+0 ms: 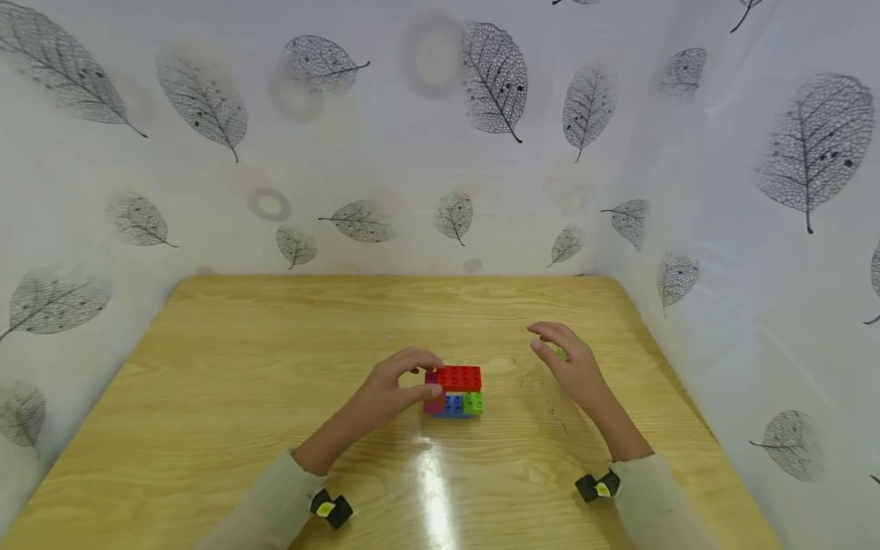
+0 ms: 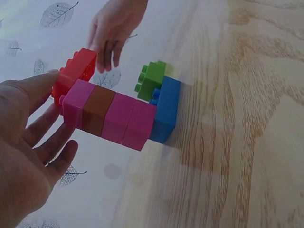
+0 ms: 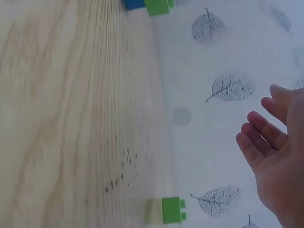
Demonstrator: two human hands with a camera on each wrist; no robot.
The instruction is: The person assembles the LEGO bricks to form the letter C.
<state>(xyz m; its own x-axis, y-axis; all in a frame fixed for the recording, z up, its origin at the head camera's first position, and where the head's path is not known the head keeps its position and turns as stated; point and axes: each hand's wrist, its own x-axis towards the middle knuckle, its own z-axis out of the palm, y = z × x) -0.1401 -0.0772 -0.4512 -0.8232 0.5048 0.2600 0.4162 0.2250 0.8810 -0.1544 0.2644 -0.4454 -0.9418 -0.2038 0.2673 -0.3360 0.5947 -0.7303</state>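
Note:
A toy building-brick structure stands on the table in front of my left hand (image 1: pixel 393 388). Its base is a blue brick (image 2: pixel 166 111), with a green brick (image 2: pixel 151 80) on one end. At the other end rises a column of pink bricks (image 2: pixel 118 116) with a brown brick (image 2: pixel 98 110) among them. A red brick (image 1: pixel 459 377) sits at the top and juts sideways over the base. Thumb and fingers of my left hand pinch the column's top by the red brick. To the right, my right hand (image 1: pixel 569 365) is raised with loosely bent fingers and holds nothing.
A loose green brick (image 3: pixel 171 210) lies on the wooden table (image 1: pixel 275 328), partly hidden behind the right hand in the head view. Small dark specks mark the tabletop near it. A white leaf-patterned curtain (image 1: pixel 399 153) borders the table's back and sides.

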